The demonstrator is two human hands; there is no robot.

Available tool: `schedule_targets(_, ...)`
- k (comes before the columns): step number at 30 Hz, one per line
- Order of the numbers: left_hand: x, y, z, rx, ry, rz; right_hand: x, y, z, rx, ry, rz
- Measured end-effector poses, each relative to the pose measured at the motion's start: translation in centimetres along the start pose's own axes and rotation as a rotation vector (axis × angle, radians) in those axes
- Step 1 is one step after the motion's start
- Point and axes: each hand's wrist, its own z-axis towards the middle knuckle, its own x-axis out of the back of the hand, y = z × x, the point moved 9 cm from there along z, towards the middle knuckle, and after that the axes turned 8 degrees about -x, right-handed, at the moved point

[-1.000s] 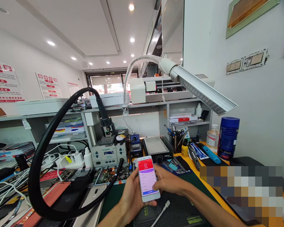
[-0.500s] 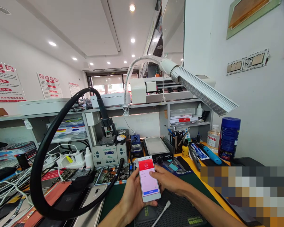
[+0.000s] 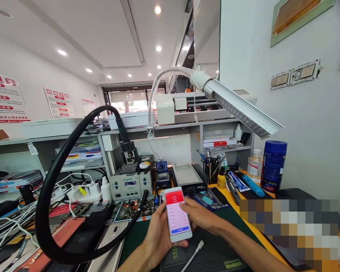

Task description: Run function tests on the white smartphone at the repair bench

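A white smartphone (image 3: 176,215) with a lit red-and-white screen is held upright above the dark work mat (image 3: 215,253). My left hand (image 3: 155,236) wraps round its left edge and back, fingers closed on it. My right hand (image 3: 200,215) supports the phone's right edge, and its thumb rests on the screen. A white cable plug (image 3: 198,248) lies on the mat just below the phone.
A thick black hose (image 3: 49,192) loops at the left over circuit boards, phones and white cables. Behind stand a soldering station (image 3: 130,183), a heating plate (image 3: 187,175), a tool cup (image 3: 212,166) and bottles. A lamp (image 3: 240,109) hangs overhead. A blue can (image 3: 273,166) stands at the right.
The list shown on the phone screen has changed and my right thumb has shifted slightly on it. Both hands stay in place.
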Motion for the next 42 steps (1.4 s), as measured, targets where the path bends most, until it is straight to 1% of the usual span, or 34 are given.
schedule_targets(4,0.0,-0.1,0.0,0.001,-0.014,-0.002,-0.1,0.2,0.2,0.001,-0.014,0.061)
schedule_targets(7,0.0,-0.1,0.0,0.000,-0.013,0.012,-0.3,-0.3,-0.2,0.010,-0.024,-0.005)
schedule_targets(11,-0.1,-0.1,0.0,-0.007,-0.012,0.021,-0.8,-1.3,-0.8,0.058,-0.068,-0.058)
schedule_targets(16,0.1,-0.1,0.0,0.000,0.004,0.023,-0.2,-0.6,-0.5,0.017,0.014,-0.035)
schedule_targets(20,0.1,-0.2,0.1,-0.005,-0.015,0.014,-0.2,-0.4,-0.3,0.006,0.018,-0.004)
schedule_targets(27,0.2,-0.2,0.2,-0.013,-0.033,0.007,-0.2,-0.5,-0.2,0.009,0.033,-0.030)
schedule_targets(29,0.1,-0.1,0.1,-0.014,-0.035,0.006,-0.4,-0.6,-0.1,0.033,0.005,-0.032)
schedule_targets(34,-0.2,0.0,0.0,-0.014,-0.025,0.002,-0.9,-1.3,-0.4,0.157,-0.128,-0.036)
schedule_targets(37,0.1,0.0,-0.1,-0.015,0.003,0.011,-0.9,-1.1,-0.4,0.121,-0.128,-0.035)
schedule_targets(40,0.0,-0.1,-0.1,-0.012,-0.001,0.018,-0.6,-0.7,-0.3,0.031,-0.057,-0.045)
schedule_targets(42,-0.1,-0.1,-0.1,-0.006,-0.011,0.023,-0.3,-0.5,-0.3,0.000,-0.007,-0.045)
